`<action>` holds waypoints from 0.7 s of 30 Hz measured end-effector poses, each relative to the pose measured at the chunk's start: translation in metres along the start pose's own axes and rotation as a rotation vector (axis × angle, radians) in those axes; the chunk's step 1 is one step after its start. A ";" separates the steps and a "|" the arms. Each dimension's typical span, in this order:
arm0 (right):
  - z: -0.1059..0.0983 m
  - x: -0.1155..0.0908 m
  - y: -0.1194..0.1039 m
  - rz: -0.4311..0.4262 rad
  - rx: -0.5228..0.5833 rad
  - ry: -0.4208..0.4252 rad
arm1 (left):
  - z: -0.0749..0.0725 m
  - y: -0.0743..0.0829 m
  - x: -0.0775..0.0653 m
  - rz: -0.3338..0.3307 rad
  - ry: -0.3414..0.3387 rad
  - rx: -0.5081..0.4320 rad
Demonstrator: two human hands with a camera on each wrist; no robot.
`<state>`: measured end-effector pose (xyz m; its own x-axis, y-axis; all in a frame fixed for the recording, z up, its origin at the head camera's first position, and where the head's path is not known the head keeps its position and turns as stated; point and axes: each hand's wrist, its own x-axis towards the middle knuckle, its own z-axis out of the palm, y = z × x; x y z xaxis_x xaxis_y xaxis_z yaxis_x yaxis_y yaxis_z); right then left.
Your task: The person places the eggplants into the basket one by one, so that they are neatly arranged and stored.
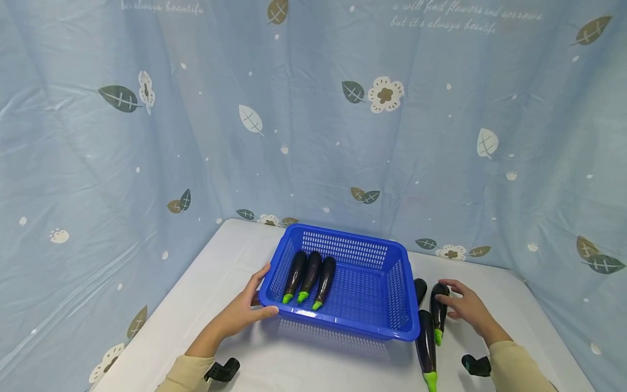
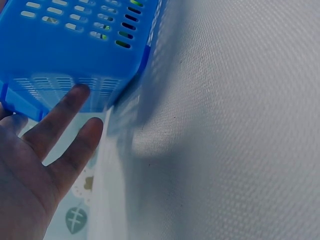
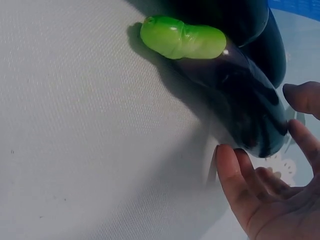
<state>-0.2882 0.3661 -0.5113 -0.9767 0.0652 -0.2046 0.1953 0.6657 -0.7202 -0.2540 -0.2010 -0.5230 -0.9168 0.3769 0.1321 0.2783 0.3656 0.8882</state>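
A blue plastic basket sits on the white table with three dark eggplants lying side by side in its left half. My left hand is at the basket's front left corner; in the left wrist view its spread, fairly straight fingers lie against or close to the wall. To the right of the basket, my right hand is spread around the rounded end of an eggplant with a green stem end. One fingertip seems to touch it, while the thumb stands slightly apart.
Another eggplant lies close along the basket's right side, its green end toward me. Behind it, one more eggplant is partly hidden by the basket. A blue patterned curtain hangs behind and beside the white table.
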 end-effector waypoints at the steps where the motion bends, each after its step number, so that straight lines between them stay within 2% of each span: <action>1: 0.001 0.000 0.000 0.000 -0.004 0.000 | 0.000 0.000 0.000 0.000 0.002 0.002; 8: 0.004 0.002 0.000 -0.012 -0.044 0.026 | 0.000 0.000 0.000 0.003 -0.004 -0.011; 21: 0.006 0.003 0.002 -0.022 -0.010 0.036 | 0.000 0.000 0.000 0.006 0.001 0.009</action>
<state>-0.2899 0.3631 -0.5175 -0.9834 0.0768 -0.1642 0.1726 0.6744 -0.7179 -0.2541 -0.2007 -0.5230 -0.9154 0.3784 0.1376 0.2863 0.3714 0.8832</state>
